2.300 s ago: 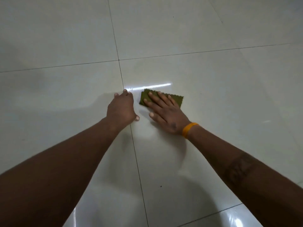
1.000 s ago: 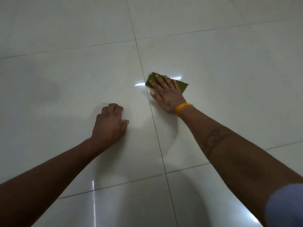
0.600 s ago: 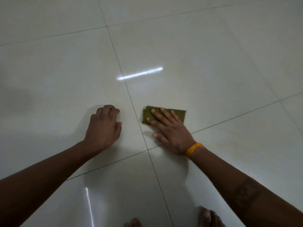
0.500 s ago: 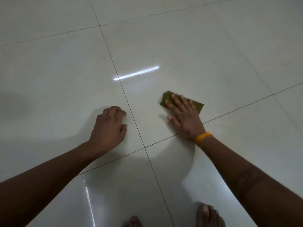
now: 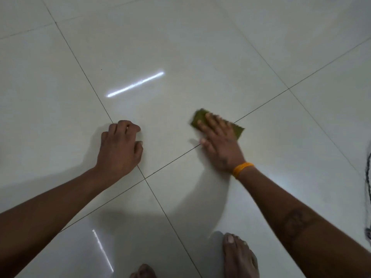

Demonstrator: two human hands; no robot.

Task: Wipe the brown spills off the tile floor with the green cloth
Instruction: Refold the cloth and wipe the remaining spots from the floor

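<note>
Since half a second ago, right hand [image 5: 219,144], fingers flat, has slid green cloth [image 5: 217,126] rightward to center-right; left hand [image 5: 118,149] rests curled, empty, on tile floor [image 5: 180,47].

Open glossy tile floor [image 5: 200,47] ahead and to both sides, left hand [image 5: 120,149] planted beside the right hand [image 5: 220,145], bare feet [image 5: 239,257] near behind, dark cord [image 5: 368,177] at far right edge.

Right hand [image 5: 220,145] flat on cloth [image 5: 237,131] on floor [image 5: 200,47] right of centre, left hand [image 5: 118,147] on floor to its left, well apart, grout crossing [image 5: 144,179] near between them, two feet [image 5: 240,257] nearest, bottom edge
</note>
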